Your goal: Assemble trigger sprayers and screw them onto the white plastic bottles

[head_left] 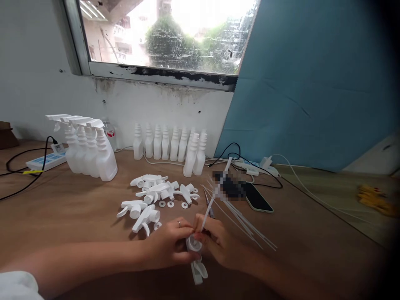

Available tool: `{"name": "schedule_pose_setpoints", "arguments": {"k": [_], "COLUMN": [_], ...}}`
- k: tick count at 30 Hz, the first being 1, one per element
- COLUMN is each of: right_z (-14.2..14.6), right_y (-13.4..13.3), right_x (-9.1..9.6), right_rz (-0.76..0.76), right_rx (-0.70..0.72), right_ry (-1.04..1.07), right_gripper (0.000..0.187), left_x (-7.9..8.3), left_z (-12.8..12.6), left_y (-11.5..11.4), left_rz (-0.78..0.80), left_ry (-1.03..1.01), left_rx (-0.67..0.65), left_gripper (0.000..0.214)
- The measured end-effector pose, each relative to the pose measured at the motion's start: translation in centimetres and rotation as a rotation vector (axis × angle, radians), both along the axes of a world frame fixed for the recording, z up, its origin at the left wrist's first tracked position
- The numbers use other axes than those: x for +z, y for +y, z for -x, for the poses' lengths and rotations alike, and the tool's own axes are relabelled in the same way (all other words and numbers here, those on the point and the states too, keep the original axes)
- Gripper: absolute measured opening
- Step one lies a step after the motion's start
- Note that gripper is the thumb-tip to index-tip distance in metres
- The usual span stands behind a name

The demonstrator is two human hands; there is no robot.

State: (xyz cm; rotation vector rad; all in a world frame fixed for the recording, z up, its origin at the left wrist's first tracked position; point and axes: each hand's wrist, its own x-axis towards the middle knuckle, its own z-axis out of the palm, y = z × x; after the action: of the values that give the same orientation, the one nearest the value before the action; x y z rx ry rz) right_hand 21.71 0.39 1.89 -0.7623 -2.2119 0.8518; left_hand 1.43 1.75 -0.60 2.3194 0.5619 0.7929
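Note:
My left hand (165, 245) is closed around a white trigger spray head (197, 273), whose round collar faces up and trigger points toward me. Pinched in the fingers of my right hand (221, 243) is a thin white plastic tube (208, 211). The tube slants up and away from the collar. Its lower end is hidden by my fingers, so I cannot tell whether it sits inside the head. Left of my hands lies a pile of loose trigger spray heads (154, 189), with several small white washers (170, 204) beside it.
More thin tubes (246, 225) and a phone (258, 198) lie to the right. Bottles without heads (165, 146) stand along the wall. Bottles with spray heads (106, 160) stand at left by a power strip (46, 160). Black cables (23, 192) cross the table's left side.

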Motion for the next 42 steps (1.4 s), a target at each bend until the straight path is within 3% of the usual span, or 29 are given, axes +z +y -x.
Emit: {"name": "schedule_pose_setpoints", "arguments": {"k": [13, 27, 30, 35, 39, 41, 42], "right_z": [0.9, 0.8, 0.7, 0.6, 0.2, -0.5, -0.9], "right_y": [-0.3, -0.5, -0.4, 0.5, 0.9, 1.1, 1.3], "right_x": [1.2, 0.9, 0.7, -0.9, -1.6, -1.5, -1.3], "right_rz": [-0.03, -0.042, -0.039, 0.04, 0.093, -0.031, -0.174], "right_rx": [0.045, 0.03, 0.026, -0.106, -0.106, -0.197, -0.259], "right_ry": [-0.068, -0.168, -0.153, 0.003, 0.108, 0.164, 0.174], "right_gripper": [0.018, 0.015, 0.016, 0.027, 0.02, 0.016, 0.019], "left_x": [-0.3, 0.1, 0.0, -0.2, 0.2, 0.9, 1.4], "left_z": [-0.1, 0.0, 0.1, 0.0, -0.1, -0.2, -0.3], "left_y": [0.2, 0.0, 0.1, 0.2, 0.0, 0.0, 0.0], "left_rz": [-0.011, 0.006, -0.005, 0.059, 0.105, 0.241, 0.329], "left_ry": [-0.038, -0.052, -0.046, 0.032, 0.031, 0.004, -0.023], "left_rx": [0.002, -0.003, -0.012, 0.085, 0.087, 0.11, 0.127], "left_gripper": [0.026, 0.023, 0.024, 0.026, 0.028, 0.034, 0.042]}}
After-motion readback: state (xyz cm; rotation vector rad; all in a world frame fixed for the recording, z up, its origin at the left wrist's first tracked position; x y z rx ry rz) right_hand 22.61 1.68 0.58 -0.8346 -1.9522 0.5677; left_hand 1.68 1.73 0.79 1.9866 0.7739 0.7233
